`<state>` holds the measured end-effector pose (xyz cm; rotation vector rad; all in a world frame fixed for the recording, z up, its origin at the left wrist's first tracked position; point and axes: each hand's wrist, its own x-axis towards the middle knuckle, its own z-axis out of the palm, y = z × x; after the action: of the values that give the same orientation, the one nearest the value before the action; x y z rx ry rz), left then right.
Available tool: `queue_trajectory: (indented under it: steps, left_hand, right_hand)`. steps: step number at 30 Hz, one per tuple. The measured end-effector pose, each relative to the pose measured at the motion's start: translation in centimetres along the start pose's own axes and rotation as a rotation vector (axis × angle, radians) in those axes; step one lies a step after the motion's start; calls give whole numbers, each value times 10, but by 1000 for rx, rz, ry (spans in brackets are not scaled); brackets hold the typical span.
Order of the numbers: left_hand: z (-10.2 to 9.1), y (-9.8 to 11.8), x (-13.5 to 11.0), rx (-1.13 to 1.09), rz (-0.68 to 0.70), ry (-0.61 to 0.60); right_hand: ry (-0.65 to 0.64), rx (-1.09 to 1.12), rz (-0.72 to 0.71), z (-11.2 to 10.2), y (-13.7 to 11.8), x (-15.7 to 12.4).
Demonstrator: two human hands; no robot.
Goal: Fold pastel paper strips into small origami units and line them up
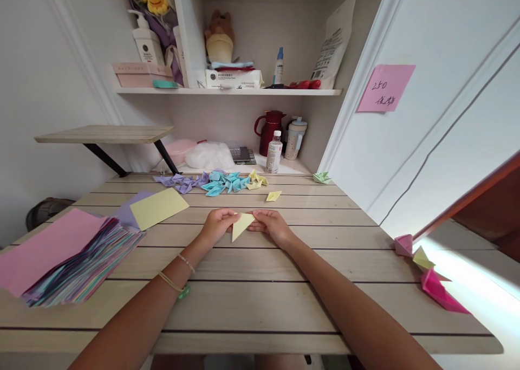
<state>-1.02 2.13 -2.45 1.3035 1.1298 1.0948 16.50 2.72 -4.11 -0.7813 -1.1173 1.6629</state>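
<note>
Between both hands, just above the middle of the slatted table point(244, 299), is a folded piece of yellow paper point(241, 226), triangular in outline with one point toward me. My left hand point(220, 225) pinches its left corner, thumb on top. My right hand point(271, 226) grips the upper right corner, its fingers partly behind the paper. A small folded yellow paper piece point(273, 196) lies just beyond my right hand. Farther back sit folded purple pieces point(182, 182), blue pieces point(225, 182) and yellow pieces point(257, 180) in a row.
On the left lies a thick stack of coloured paper point(85, 261), with a loose yellow sheet point(159, 207) beside it. Pink and yellow folded boats point(441, 291) rest at the right edge. A plastic bottle point(274, 153) and a red jug point(270, 131) stand at the back, below a shelf point(231, 92).
</note>
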Motion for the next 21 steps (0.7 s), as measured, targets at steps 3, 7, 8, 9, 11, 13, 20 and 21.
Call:
queue_trajectory:
  steps: [3, 7, 8, 9, 11, 13, 20, 21]
  left_hand:
    - [-2, 2, -1, -49, -150, -86]
    - [-4, 2, 0, -164, -182, -87]
    - [-4, 2, 0, -202, -176, -78]
    - [-4, 2, 0, -231, -173, -71]
    - [-4, 2, 0, -258, -175, -68]
    - [-3, 2, -1, -261, -179, -69]
    - [-3, -3, 1, -242, -164, -84]
    - [-4, -3, 1, -236, -164, -93]
  right_hand:
    - [61, 1, -89, 3, -1, -1]
    - [93, 5, -113, 1, -3, -1]
    - [89, -5, -105, 1, -4, -1]
    - [78, -18, -98, 0, -4, -1]
    - [42, -41, -98, -1, -3, -1]
    - [10, -51, -112, -1, -2, -1]
    - [11, -115, -176, 0, 1, -1]
    - [3, -151, -192, 1, 2, -2]
